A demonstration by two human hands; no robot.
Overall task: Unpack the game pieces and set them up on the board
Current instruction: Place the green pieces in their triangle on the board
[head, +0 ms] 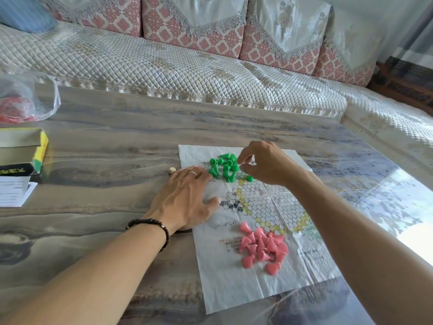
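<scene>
Bare-armed person wears a dark beaded bracelet (pixel 150 227) and a silver ring (pixel 193 173).
</scene>
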